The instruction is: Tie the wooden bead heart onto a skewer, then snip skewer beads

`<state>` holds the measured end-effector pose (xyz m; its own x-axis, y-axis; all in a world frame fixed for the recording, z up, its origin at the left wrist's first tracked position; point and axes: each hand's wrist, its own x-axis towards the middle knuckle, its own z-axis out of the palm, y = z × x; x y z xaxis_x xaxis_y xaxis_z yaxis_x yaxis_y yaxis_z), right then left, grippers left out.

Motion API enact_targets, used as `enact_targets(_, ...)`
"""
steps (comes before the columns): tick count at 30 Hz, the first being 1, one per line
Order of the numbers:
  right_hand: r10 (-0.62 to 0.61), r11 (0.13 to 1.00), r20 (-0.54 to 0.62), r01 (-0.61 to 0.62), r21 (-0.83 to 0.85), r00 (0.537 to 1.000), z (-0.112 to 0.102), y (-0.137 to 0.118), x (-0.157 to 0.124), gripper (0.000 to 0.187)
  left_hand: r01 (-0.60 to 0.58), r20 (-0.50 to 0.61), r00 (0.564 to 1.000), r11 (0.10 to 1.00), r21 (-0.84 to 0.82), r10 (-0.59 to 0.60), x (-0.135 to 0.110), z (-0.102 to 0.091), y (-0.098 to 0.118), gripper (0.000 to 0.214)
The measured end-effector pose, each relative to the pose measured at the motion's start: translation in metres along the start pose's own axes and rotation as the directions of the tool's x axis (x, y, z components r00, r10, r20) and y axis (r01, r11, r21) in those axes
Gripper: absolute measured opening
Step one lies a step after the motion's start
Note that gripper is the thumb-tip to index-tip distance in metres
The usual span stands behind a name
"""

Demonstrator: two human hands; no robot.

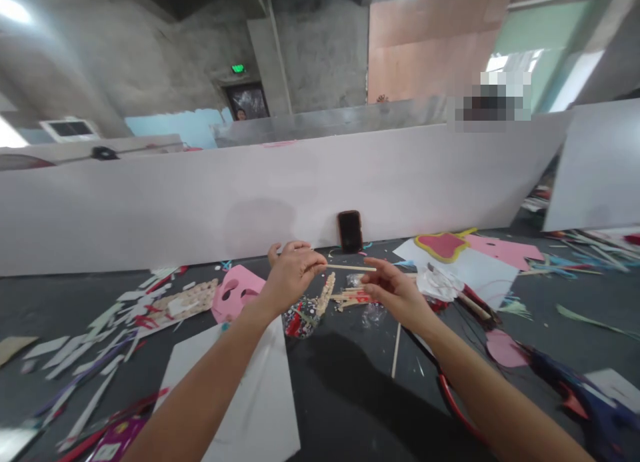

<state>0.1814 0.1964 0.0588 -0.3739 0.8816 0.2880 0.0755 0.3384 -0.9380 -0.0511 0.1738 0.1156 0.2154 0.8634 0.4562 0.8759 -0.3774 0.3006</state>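
A thin pale wooden stick [347,267] is held level above the dark table. My left hand [293,275] pinches its left end between thumb and fingertips. At the other end, my right hand [395,292] has thumb and forefinger apart, with the stick's tip close to the forefinger. Below the hands, a bundle of similar sticks [353,296] lies on the table in clear wrapping. Beside it are a speckled black, white and red piece [299,319] and a strip of small pale bits [327,293]. Another stick [397,351] lies near my right wrist.
A white panel [150,209] stands along the back, with a phone [350,231] leaning on it. Pink cut-outs [237,292], foam strips [93,342] and white sheets [250,409] lie leftward. Pliers [475,302] and a dark blue glue gun [575,389] lie on the right.
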Motion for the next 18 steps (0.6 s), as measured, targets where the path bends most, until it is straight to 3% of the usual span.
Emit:
enact_targets(3, 0.004, 0.988, -0.009, -0.003, 0.157, 1.000, 0.017, -0.013, -0.003, 0.046, -0.040, 0.024, 0.999, 0.999, -0.007, 0.040, -0.001, 0.008, 0.001, 0.015)
enact_targets(6, -0.001, 0.987, -0.065, 0.011, 0.158, 0.998, 0.024, -0.020, -0.004, 0.031, -0.058, 0.028, 0.998, 0.998, -0.012, 0.058, -0.002, 0.012, 0.004, 0.016)
enact_targets(18, -0.106, 0.992, -0.207, 0.088, -0.096, 0.972, 0.018, -0.029, -0.002, 0.033, -0.072, -0.020, 0.997, 0.997, 0.003, 0.073, -0.002, 0.001, 0.008, 0.017)
